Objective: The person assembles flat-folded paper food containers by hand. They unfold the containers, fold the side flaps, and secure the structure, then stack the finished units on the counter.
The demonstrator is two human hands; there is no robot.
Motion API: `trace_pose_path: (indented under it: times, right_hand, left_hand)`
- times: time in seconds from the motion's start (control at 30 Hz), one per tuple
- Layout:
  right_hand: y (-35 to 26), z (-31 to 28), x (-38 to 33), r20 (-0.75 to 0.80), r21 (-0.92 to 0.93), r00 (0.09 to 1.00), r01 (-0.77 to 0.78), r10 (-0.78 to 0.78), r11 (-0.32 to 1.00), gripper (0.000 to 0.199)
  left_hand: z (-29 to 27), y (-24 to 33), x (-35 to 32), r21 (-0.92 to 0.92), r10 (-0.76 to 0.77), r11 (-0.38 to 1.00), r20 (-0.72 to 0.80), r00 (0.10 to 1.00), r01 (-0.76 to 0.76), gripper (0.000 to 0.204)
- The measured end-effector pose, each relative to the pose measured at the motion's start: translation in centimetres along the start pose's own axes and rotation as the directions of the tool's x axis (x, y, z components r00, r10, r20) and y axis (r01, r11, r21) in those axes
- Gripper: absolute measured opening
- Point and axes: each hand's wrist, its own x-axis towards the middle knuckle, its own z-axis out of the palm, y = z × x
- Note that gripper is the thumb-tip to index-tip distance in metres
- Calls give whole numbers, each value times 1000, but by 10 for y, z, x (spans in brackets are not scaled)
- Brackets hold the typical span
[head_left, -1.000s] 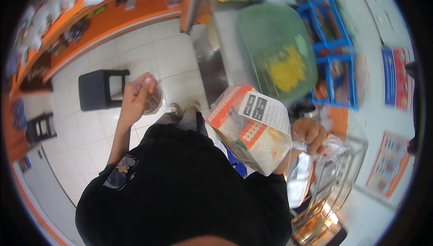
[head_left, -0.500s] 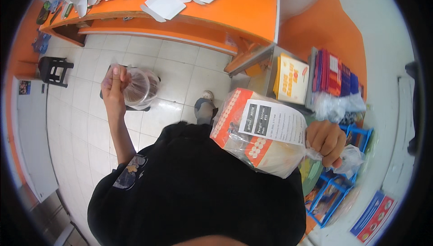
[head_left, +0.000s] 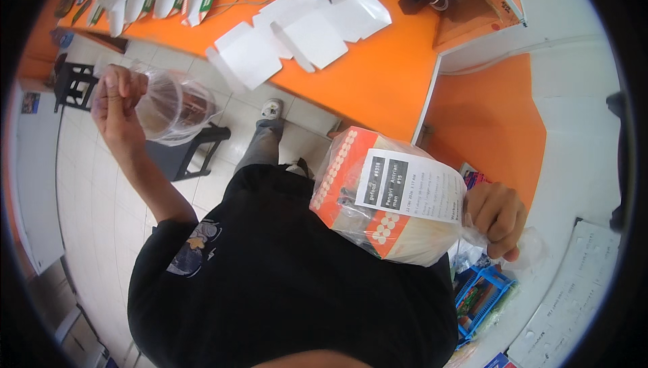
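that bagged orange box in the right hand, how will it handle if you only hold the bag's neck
The bagged orange box probably swings and tilts, since the right hand grips only the gathered plastic. The thin film looks slippery and may stretch. The box itself seems stiff, keeping square edges.

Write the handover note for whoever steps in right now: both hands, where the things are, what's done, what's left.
Left hand: raised out to the side, gripping a clear plastic bag with something dark inside.
Right hand: gripping the gathered neck of a clear bag holding an orange and white box with a white slip on it, held at chest height.
Orange counter ahead carries flat white cartons.
Done: box is bagged.
Left: neither bag is set down yet.
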Motion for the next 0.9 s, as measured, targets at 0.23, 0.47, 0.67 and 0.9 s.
trace_pose_path:
  times: [0.23, 0.47, 0.67, 0.9]
  right_hand:
    - [38, -76, 50, -80, -162, 997, -27, 14, 986, 42]
    - [66, -114, 77, -121, -273, 986, -142, 112, 952, 43]
    - [70, -126, 88, -76, -324, 990, -138, 120, 936, 44]
    - [70, -138, 92, -53, -333, 993, -116, 104, 936, 43]
  left_hand:
    - [-27, -44, 125, -38, -44, 998, 6, 999, 44, 31]
    - [-50, -84, 182, -93, -11, 996, -3, 1000, 11, 31]
    - [-49, -101, 188, -118, 11, 993, -114, 993, -25, 29]
    - [-46, -112, 187, -137, -57, 990, -163, 985, 35, 27]
